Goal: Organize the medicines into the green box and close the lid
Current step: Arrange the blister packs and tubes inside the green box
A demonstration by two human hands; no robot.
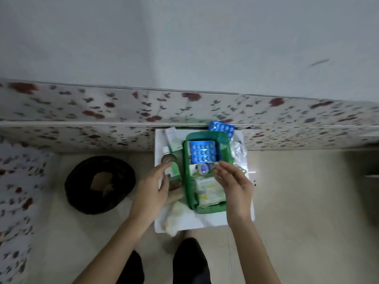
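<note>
The green box (pixel 187 177) stands open on a small white table (pixel 207 221). Inside it lie a blue blister pack (pixel 203 151), a small white and blue item (pixel 204 168) and pale sachets (pixel 207 193). My right hand (pixel 235 185) hovers over the box's right side, fingers apart, fingertips near the small item. My left hand (pixel 153 185) is spread over a brown bottle (pixel 169 159) and a green-labelled bottle (pixel 174 173) left of the box, not clearly gripping either. A white and green tube (pixel 173 140) lies behind them. Another blue blister pack (pixel 222 129) sits behind the box.
A black round bin (pixel 98 183) stands on the floor to the left. A flower-patterned cloth (pixel 102 111) covers the surface behind the table. Crinkled clear plastic (pixel 238 149) lies right of the box, a pale cloth (pixel 174 216) at the table's front left.
</note>
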